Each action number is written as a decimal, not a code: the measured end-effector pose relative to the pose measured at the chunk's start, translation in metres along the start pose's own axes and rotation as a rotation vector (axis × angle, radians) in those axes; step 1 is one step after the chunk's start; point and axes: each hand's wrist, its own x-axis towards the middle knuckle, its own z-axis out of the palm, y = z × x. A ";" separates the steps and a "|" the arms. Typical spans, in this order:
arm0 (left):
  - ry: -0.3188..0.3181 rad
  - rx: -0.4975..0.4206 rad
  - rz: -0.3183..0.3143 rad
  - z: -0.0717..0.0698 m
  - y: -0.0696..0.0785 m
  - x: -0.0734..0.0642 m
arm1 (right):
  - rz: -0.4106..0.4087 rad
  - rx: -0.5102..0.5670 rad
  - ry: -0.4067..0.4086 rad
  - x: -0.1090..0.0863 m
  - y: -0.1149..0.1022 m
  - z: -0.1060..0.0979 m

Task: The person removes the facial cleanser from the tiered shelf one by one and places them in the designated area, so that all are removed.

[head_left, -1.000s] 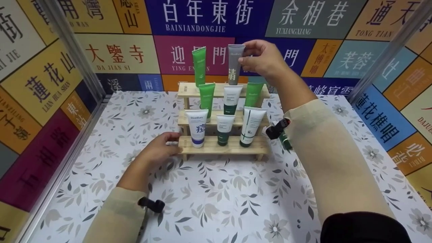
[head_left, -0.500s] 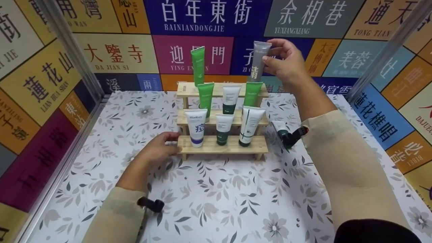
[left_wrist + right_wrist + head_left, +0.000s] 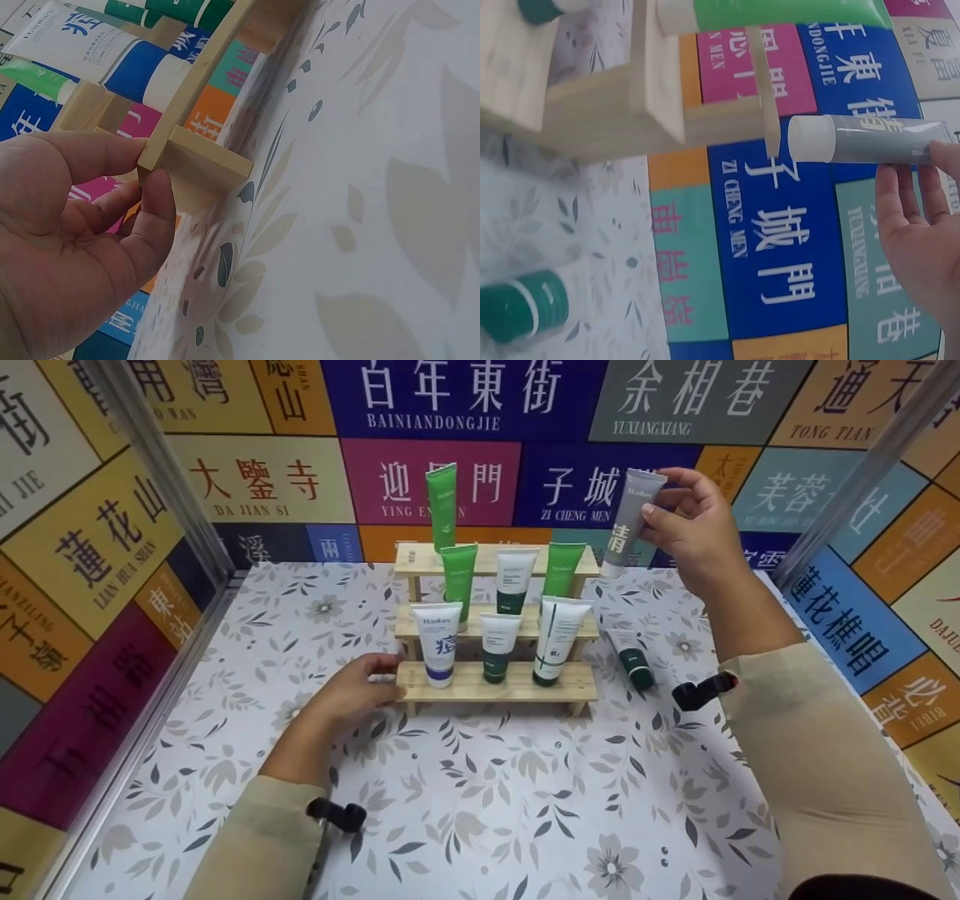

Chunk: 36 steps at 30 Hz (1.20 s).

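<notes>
My right hand (image 3: 694, 525) pinches a grey squeeze tube (image 3: 631, 517) with a white cap. In the head view the tube hangs tilted, cap down, just right of the top shelf. The right wrist view shows thumb and fingers on the crimped end of the grey tube (image 3: 885, 139). A three-step wooden display rack (image 3: 517, 690) stands in the middle. At the left end of its lowest step, my left hand (image 3: 360, 686) grips the board; in the left wrist view its fingers pinch that board's corner (image 3: 154, 150).
On the rack stand a green tube (image 3: 444, 506), more tubes on the middle step, and three on the lowest, including a white-and-purple one (image 3: 439, 641). A white-and-green tube (image 3: 631, 660) lies on the floral tablecloth (image 3: 480, 810) to the right. Printed panels (image 3: 465, 397) wall the back and sides.
My right hand has carried the grey tube rightward off the top step and slightly down, tilting it. The left hand has stayed at the rack's lowest step.
</notes>
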 end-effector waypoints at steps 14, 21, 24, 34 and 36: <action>0.006 0.006 -0.015 0.001 0.002 0.000 | 0.107 -0.020 0.057 -0.029 0.042 -0.062; 0.001 -0.024 0.028 0.001 -0.001 0.000 | 0.189 -0.047 0.061 -0.034 0.071 -0.092; 0.000 -0.042 0.041 0.001 -0.003 0.000 | 0.227 -0.061 0.056 -0.035 0.082 -0.102; 0.005 -0.051 0.017 0.001 -0.003 0.001 | 0.356 -0.108 0.029 -0.037 0.105 -0.123; 0.006 -0.034 0.023 0.000 -0.003 0.001 | 0.391 -0.122 0.022 -0.037 0.108 -0.125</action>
